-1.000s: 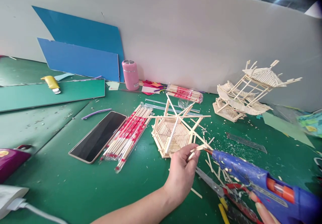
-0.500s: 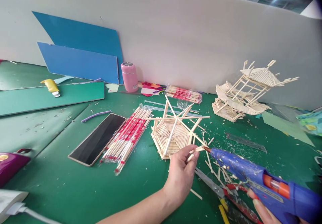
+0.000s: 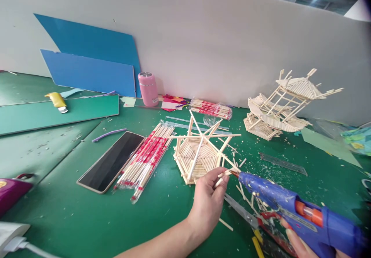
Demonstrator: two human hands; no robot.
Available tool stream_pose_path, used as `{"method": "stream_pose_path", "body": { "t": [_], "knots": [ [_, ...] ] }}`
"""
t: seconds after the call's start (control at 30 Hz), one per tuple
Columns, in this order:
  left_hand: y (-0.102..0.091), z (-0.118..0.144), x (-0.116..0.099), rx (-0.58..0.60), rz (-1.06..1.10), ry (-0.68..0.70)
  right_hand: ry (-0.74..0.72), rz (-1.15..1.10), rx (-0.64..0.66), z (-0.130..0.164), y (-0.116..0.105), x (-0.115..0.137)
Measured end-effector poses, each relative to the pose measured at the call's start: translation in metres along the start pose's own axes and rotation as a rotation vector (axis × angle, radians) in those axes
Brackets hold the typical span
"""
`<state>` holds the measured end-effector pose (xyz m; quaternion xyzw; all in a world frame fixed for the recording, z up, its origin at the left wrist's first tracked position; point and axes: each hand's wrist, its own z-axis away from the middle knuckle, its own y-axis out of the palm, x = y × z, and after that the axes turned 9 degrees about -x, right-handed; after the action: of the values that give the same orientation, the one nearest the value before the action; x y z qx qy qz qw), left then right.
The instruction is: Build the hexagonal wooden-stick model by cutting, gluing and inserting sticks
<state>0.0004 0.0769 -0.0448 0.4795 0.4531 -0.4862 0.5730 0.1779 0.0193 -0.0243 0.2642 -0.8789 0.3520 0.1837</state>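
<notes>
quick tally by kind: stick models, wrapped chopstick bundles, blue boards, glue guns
stick models: 2, the hexagonal frame and the pagoda
wrapped chopstick bundles: 2
blue boards: 2
glue guns: 1
total: 7

Centre of frame: stick model (image 3: 199, 153) on table (image 3: 72, 211), left hand (image 3: 207, 202) just below it pinching short sticks (image 3: 224, 174). Lower right: glue gun (image 3: 298, 213), nozzle touching those sticks. Left of model: chopstick bundle (image 3: 146, 159), then phone (image 3: 111, 161). Upper right: finished pavilion (image 3: 285, 105) against wall (image 3: 232, 38).
</notes>
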Motion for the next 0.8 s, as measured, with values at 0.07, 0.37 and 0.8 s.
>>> {"method": "stream_pose_path", "body": {
  "t": [0.07, 0.37, 0.8],
  "knots": [
    [0.0, 0.0, 0.0, -0.001, -0.002, 0.0, 0.013, -0.026, 0.01, -0.001, 0.001, 0.006],
    [0.0, 0.0, 0.001, 0.003, -0.011, 0.016, 0.042, 0.0, 0.016, 0.017, -0.002, -0.015],
    [-0.001, -0.001, -0.002, -0.001, -0.013, 0.02, 0.016, 0.129, -0.027, 0.025, -0.02, -0.057]
  ]
}}
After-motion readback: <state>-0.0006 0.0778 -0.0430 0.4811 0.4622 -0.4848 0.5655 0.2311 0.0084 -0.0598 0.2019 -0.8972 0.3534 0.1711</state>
